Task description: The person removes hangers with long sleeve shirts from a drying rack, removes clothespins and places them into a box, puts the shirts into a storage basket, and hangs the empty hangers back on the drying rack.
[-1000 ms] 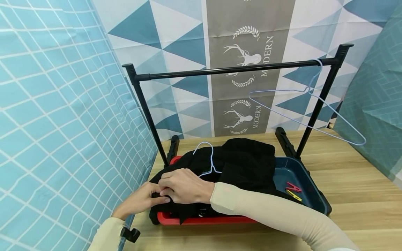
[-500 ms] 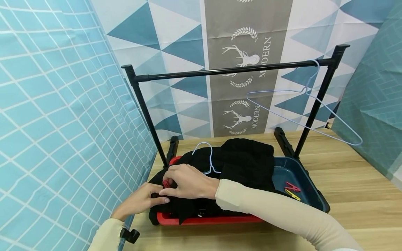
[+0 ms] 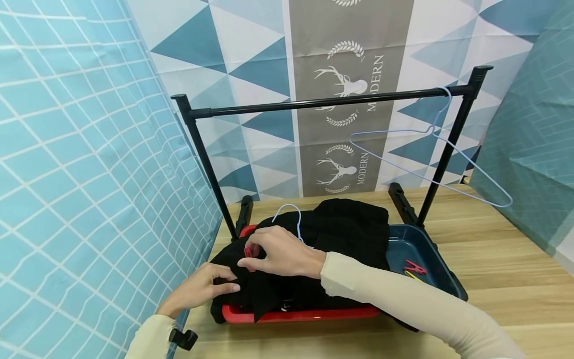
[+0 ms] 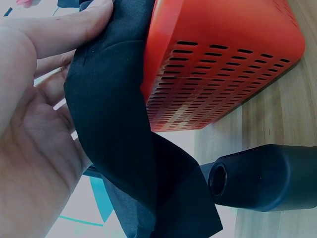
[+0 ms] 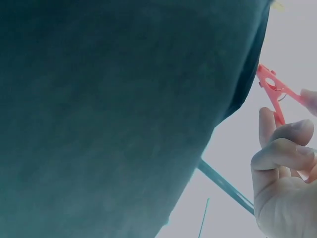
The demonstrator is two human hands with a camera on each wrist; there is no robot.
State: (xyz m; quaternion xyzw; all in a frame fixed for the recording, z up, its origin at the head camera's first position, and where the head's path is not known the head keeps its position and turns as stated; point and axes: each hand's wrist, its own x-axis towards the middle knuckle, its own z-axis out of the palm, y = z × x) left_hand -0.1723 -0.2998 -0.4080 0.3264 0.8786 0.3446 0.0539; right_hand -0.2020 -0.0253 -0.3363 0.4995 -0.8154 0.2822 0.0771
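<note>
My right hand (image 3: 284, 252) pinches a red clothespin (image 3: 249, 253) above the black garment (image 3: 345, 234); in the right wrist view the clothespin (image 5: 277, 91) has its nose close to the cloth edge, and I cannot tell whether it touches. My left hand (image 3: 202, 286) is at the garment's left end. In the left wrist view a fold of the black cloth (image 4: 109, 99) lies between its thumb and fingers. A light blue hanger (image 3: 299, 222) pokes its hook out of the garment, the rest mostly hidden. The garment lies heaped over a red basket (image 3: 314, 315).
A black rack (image 3: 314, 103) stands over the basket, with another blue hanger (image 3: 390, 132) on its right end. A dark blue tray (image 3: 441, 271) at right holds another red clothespin (image 3: 416, 268) and a partly covered yellow clothespin (image 3: 411, 275). A tiled sheet (image 3: 89, 174) borders the left.
My right hand has drawn away from the left hand, up and to the right, with the red clothespin coming into sight in its fingers. The left hand has stayed nearly in place.
</note>
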